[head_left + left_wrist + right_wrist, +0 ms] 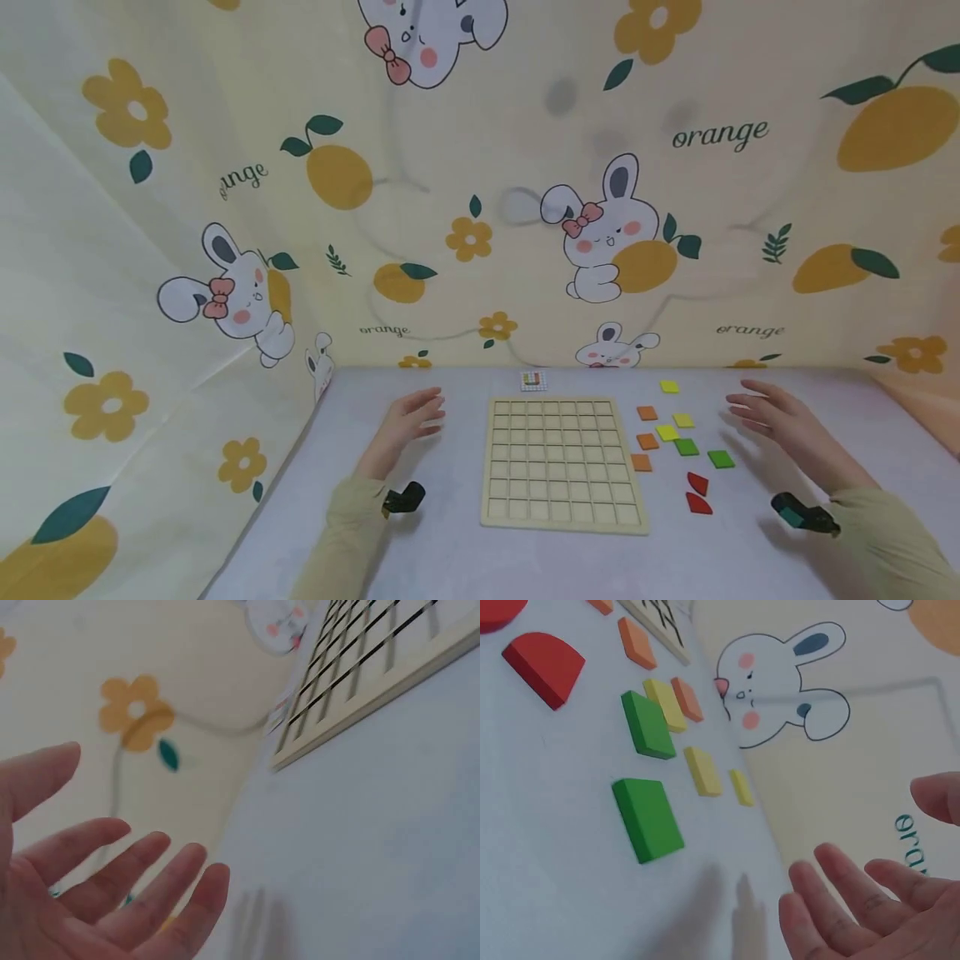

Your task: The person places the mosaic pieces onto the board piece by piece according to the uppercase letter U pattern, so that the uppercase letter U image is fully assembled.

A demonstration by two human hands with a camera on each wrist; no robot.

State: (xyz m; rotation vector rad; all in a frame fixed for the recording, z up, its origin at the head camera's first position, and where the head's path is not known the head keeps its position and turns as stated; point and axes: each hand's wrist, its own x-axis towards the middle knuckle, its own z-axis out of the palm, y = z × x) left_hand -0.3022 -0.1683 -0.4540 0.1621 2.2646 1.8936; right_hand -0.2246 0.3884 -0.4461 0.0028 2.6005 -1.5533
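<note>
A pale wooden grid board (pixel 564 527) with square compartments lies mid-table. Left of it, my left hand (pixel 408 421) hovers over the table with fingers loosely extended, holding nothing; the left wrist view shows its spread fingers (pixel 184 900). My right hand (pixel 780 421) is raised to the right of the loose tiles, fingers relaxed, with nothing in its grasp. Between board and right hand lie orange tiles (pixel 647 442), yellow tiles (pixel 683 421), two green tiles (pixel 722 459) and two red quarter-round pieces (pixel 698 503). In the right wrist view, a green tile (pixel 651 821) is nearest the right hand.
A small card (pixel 533 382) with a coloured pattern sits behind the board. A printed curtain (pixel 480 167) with rabbits and oranges hangs along the back and left of the white table (pixel 442 558). Each wrist wears a dark camera (pixel 405 497).
</note>
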